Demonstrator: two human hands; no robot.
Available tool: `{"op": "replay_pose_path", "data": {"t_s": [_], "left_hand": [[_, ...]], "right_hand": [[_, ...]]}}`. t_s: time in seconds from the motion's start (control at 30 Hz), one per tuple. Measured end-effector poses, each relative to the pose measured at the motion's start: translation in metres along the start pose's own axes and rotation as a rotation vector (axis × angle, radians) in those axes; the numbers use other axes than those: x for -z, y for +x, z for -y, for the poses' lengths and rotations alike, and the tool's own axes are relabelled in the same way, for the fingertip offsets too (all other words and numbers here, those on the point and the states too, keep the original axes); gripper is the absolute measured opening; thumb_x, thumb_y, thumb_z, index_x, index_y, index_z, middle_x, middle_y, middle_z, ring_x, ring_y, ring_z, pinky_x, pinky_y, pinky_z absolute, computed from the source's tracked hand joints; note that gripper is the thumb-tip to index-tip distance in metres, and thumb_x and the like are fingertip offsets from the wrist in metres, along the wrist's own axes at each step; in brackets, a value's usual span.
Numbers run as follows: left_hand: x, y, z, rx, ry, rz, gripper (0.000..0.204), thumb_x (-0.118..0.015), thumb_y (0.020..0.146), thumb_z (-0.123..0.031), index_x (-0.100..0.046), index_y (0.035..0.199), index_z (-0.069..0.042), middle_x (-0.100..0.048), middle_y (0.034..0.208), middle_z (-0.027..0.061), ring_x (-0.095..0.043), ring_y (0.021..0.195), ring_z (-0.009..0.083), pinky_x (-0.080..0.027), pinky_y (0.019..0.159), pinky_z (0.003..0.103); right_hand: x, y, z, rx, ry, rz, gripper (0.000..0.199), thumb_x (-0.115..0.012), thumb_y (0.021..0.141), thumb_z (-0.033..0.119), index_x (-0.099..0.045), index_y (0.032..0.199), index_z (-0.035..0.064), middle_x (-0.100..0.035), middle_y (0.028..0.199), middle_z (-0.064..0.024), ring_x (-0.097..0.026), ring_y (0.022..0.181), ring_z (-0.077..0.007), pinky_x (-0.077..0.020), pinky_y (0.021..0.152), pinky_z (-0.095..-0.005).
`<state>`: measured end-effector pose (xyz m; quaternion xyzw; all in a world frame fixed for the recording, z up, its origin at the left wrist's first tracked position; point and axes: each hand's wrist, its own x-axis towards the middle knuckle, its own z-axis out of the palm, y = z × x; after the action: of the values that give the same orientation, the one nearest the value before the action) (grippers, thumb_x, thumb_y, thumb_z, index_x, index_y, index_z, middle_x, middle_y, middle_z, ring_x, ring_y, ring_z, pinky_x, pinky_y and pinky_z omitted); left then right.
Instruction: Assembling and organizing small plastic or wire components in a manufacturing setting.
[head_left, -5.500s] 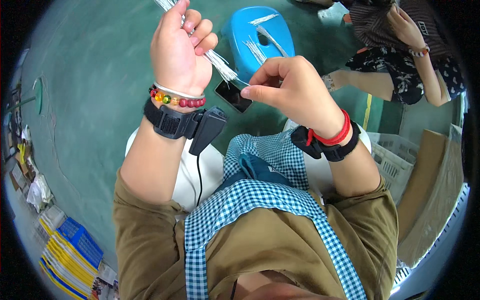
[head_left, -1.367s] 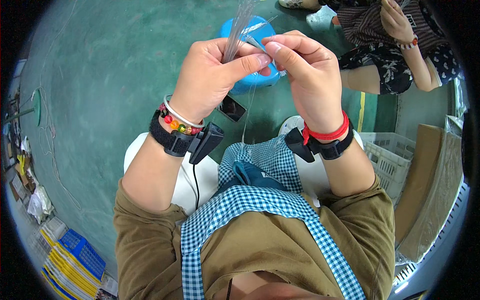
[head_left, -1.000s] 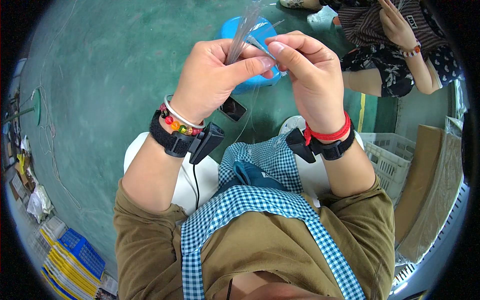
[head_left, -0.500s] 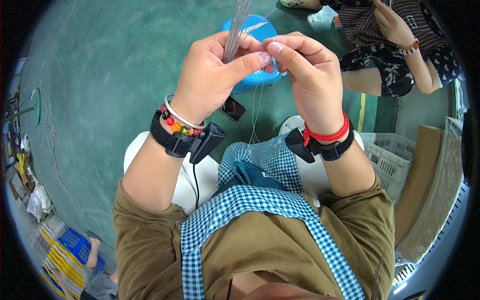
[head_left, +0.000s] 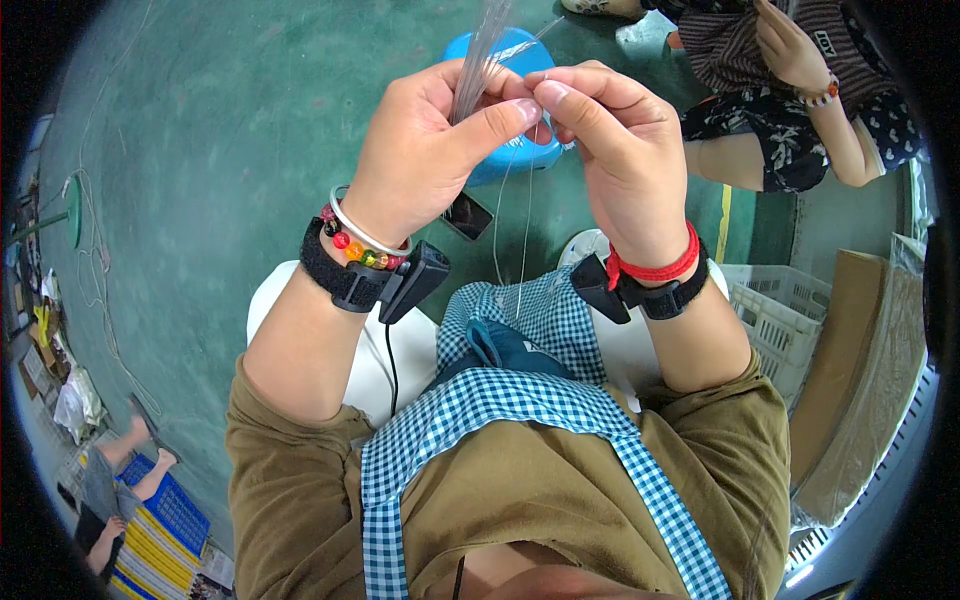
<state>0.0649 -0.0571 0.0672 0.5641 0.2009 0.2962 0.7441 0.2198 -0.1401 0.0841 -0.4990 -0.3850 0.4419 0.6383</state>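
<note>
Green concrete floor (head_left: 230,150) fills the background, with a blue stool (head_left: 520,160) seen beyond the raised hands. At the upper middle, the left hand (head_left: 430,150) is closed around a bundle of thin silvery wires (head_left: 478,55), which is gripped between thumb and fingers and rises toward the top edge. The right hand (head_left: 620,150) is brought right up against the left thumb, its thumb and forefinger pinched narrowly on a fine strand (head_left: 522,220); loose ends of the strand hang down below the two hands toward the lap. Whether the pinched strand is part of the bundle cannot be told. A silver bangle and coloured beads (head_left: 355,240) are worn on the left wrist above a black strap, and a red band (head_left: 655,270) with another black strap is worn on the right. A small dark flat object (head_left: 468,215) lies on the floor just below the left hand. A checked apron (head_left: 520,400) is spread over the lap, with a white seat (head_left: 400,350) showing beside it. Another person's hand (head_left: 790,50) is seen at the upper right, well apart, and a white crate (head_left: 770,310) stands at the right.
</note>
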Motion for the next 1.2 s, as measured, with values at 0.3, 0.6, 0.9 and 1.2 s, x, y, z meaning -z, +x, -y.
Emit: {"op": "replay_pose_path", "data": {"t_s": [0.3, 0.6, 0.9, 1.2], "left_hand": [[-0.004, -0.007, 0.003, -0.026, 0.052, -0.018, 0.017, -0.066, 0.092, -0.018, -0.063, 0.102, -0.005, -0.069, 0.084, 0.0041, -0.038, 0.054, -0.0017, -0.026, 0.046, 0.016], [-0.006, -0.010, -0.008, 0.007, 0.001, -0.030, 0.019, -0.067, 0.091, -0.012, -0.066, 0.102, 0.003, -0.070, 0.093, 0.0063, -0.066, 0.085, 0.0118, -0.052, 0.081, 0.025], [-0.010, -0.010, -0.001, -0.058, -0.008, -0.008, 0.016, -0.065, 0.092, -0.014, -0.064, 0.103, -0.002, -0.068, 0.089, 0.0040, -0.055, 0.070, 0.0047, -0.039, 0.058, 0.018], [-0.008, -0.010, 0.005, -0.058, -0.022, -0.007, 0.014, -0.065, 0.089, -0.005, -0.062, 0.101, 0.004, -0.068, 0.094, 0.0095, -0.066, 0.088, 0.0177, -0.054, 0.082, 0.031]], "right_hand": [[0.000, -0.009, -0.003, 0.036, 0.019, 0.041, 0.014, -0.062, 0.093, 0.007, -0.071, 0.102, 0.0002, -0.068, 0.089, -0.0039, -0.058, 0.075, -0.0096, -0.0441, 0.068, -0.0224], [-0.006, -0.010, 0.004, -0.003, 0.093, 0.008, 0.012, -0.065, 0.091, 0.006, -0.071, 0.097, -0.0028, -0.068, 0.088, -0.0055, -0.060, 0.076, -0.0111, -0.0490, 0.070, -0.0241], [-0.009, -0.014, 0.006, 0.005, 0.117, -0.001, 0.012, -0.065, 0.090, 0.006, -0.070, 0.097, -0.0019, -0.068, 0.087, -0.0046, -0.058, 0.075, -0.0090, -0.0460, 0.069, -0.0225], [-0.014, -0.016, 0.009, 0.014, 0.087, -0.041, 0.010, -0.061, 0.092, 0.003, -0.069, 0.094, -0.0019, -0.064, 0.085, -0.0029, -0.054, 0.074, -0.0082, -0.0409, 0.067, -0.0222]]}}
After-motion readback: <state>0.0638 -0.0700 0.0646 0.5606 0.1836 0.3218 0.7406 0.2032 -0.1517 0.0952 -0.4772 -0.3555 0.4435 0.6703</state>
